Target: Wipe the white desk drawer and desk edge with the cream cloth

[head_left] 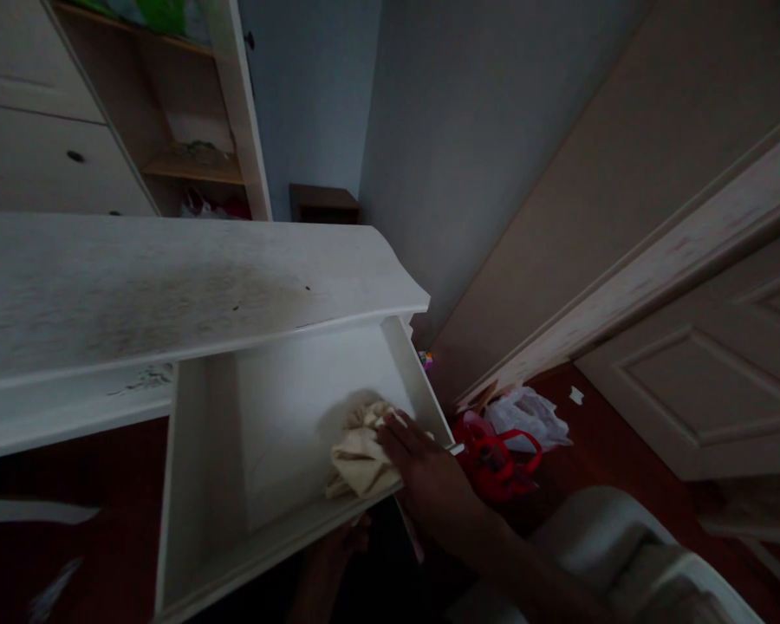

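Observation:
A white drawer (201, 485) is pulled out from under a white tabletop (338, 269). Inside its near right corner lies a crumpled cream cloth (360, 455). My right hand (425, 464) reaches over the drawer's right front corner, its fingers bent and pressed onto the cloth. Below the drawer's front edge is my left hand (347, 542), in dark shadow, with its fingers curled close to the front panel. What those fingers hold, if anything, is hidden.
Dark smudges mark the tabletop. A red bag (497, 459) and a white plastic bag (529, 416) lie on the reddish floor at right, near a panelled door (702, 390). Behind the desk stands an open shelf unit (188, 165). Pale fabric (611, 529) is at lower right.

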Demonstrator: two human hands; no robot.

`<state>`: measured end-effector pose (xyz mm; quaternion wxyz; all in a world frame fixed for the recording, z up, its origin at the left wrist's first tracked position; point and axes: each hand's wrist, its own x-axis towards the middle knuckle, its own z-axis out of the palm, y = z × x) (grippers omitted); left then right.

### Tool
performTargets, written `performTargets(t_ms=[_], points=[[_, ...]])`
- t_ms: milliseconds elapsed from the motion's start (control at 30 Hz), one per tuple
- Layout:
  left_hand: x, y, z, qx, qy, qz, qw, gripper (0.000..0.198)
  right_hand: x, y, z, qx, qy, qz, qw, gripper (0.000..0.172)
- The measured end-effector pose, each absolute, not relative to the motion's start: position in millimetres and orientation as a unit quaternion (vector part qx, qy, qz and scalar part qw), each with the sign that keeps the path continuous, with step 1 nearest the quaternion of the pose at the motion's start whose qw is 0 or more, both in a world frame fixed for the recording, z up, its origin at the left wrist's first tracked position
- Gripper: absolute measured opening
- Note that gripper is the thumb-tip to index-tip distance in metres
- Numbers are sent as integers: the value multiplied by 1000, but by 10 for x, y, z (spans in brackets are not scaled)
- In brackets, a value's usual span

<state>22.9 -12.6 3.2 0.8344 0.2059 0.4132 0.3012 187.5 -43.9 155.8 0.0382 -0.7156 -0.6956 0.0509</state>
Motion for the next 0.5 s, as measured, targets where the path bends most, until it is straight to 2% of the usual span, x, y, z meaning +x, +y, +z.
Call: performTargets(t_ms=[100, 200, 333, 400, 500], points=[[221, -122, 26, 205, 418, 285, 838, 43, 1863, -261, 1630, -667, -740, 71, 48, 59], [196, -147, -19, 206, 410, 260, 850, 42, 1938, -75, 1631, -629, -776, 36, 35, 60], [184, -217, -52, 206, 392, 266, 856, 42, 2053, 82, 1571, -677, -734, -34, 36, 65], [193, -249, -31, 200, 391, 274, 856, 41, 2088, 111, 1528, -692, -721, -4, 34, 63], [216, -288, 23, 187, 386, 291, 855, 41, 2129, 130, 1417, -648, -751, 127, 16, 62]])
